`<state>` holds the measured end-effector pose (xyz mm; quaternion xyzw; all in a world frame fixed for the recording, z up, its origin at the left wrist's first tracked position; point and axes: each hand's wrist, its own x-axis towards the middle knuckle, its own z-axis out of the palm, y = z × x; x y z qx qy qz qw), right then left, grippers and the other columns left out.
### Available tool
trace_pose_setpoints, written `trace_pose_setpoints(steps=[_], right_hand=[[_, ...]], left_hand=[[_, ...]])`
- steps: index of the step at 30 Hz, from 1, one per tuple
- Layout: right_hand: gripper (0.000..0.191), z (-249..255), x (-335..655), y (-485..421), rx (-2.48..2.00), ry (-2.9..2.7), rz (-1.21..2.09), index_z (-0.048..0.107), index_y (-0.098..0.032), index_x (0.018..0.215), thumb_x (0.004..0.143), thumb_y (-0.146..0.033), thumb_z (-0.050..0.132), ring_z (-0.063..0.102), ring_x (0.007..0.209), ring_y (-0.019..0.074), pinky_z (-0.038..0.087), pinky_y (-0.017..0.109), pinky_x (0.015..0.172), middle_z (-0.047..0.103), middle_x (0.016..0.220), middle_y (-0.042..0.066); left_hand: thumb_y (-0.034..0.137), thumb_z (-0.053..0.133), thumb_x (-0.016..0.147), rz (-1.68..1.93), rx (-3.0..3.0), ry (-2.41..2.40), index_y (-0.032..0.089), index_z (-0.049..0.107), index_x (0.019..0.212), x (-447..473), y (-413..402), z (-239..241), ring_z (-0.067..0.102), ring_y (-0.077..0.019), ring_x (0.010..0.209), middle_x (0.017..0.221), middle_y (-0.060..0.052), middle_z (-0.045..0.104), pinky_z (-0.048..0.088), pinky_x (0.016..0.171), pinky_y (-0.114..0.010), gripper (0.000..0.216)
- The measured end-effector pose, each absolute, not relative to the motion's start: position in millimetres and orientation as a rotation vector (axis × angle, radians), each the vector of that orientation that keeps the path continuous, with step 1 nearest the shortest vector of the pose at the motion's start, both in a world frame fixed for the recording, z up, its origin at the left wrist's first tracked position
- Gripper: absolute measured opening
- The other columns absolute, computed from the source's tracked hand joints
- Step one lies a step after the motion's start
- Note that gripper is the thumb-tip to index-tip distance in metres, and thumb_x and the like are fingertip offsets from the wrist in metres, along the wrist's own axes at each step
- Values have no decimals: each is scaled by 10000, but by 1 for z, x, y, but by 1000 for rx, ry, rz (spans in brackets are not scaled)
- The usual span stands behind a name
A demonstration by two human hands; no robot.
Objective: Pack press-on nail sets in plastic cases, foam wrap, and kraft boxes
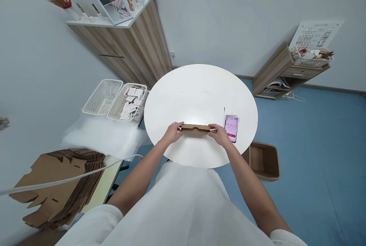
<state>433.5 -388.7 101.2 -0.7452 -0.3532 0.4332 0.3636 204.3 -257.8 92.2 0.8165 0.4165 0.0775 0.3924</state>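
Observation:
A small brown cardboard box [195, 129] is held over the near half of a round white table [200, 90], its long side facing me. My left hand [173, 132] grips the box's left end between thumb and fingers. At the right end, my right hand [219, 134] pinches it the same way. Along the box's upper edge a half-round notch shows in the middle. Just right of my right hand lies a phone [231, 128] with a lit pink screen. The inside of the box is hidden.
Left of the table are two white baskets [98, 101], one with packets [132, 103], white wrapping sheets [104, 135] and stacked flat cardboard blanks [63, 185]. A white cable [85, 175] crosses there. An open carton [264, 160] stands on the floor at right. Cabinets [143, 44] line the wall.

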Motion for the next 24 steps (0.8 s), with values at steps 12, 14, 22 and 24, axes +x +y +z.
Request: trace_pose_setpoints(steps=[12, 14, 22, 24], right_hand=[[345, 108, 427, -391, -1815, -732, 1197, 556, -228, 984, 689, -406, 577, 559, 766, 128, 480, 294, 678, 566, 1025, 47], [391, 104, 425, -394, -1809, -718, 1212, 539, -230, 1021, 678, -411, 586, 556, 758, 126, 476, 291, 669, 552, 1048, 53], [467, 83, 416, -408, -1775, -689, 1246, 469, -259, 1126, 695, -418, 555, 568, 754, 120, 462, 286, 666, 504, 1117, 56], [450, 82, 414, -408, -1792, -713, 1196, 463, -257, 1120, 702, -406, 543, 570, 770, 127, 462, 300, 687, 502, 1126, 52]], left_hand=[[447, 477, 773, 176, 1517, 1151, 218, 472, 1199, 204, -262, 96, 546, -160, 934, 1137, -79, 517, 466, 744, -266, 483], [420, 506, 761, 169, 1508, 1149, 219, 477, 1192, 202, -264, 95, 551, -155, 916, 1132, -80, 520, 470, 728, -264, 477], [329, 534, 739, 181, 1578, 1124, 218, 467, 1181, 196, -271, 88, 551, -123, 782, 1065, -72, 529, 464, 654, -254, 460], [312, 528, 740, 184, 1619, 1107, 219, 466, 1167, 196, -270, 86, 547, -114, 757, 1041, -62, 527, 464, 645, -248, 441]])
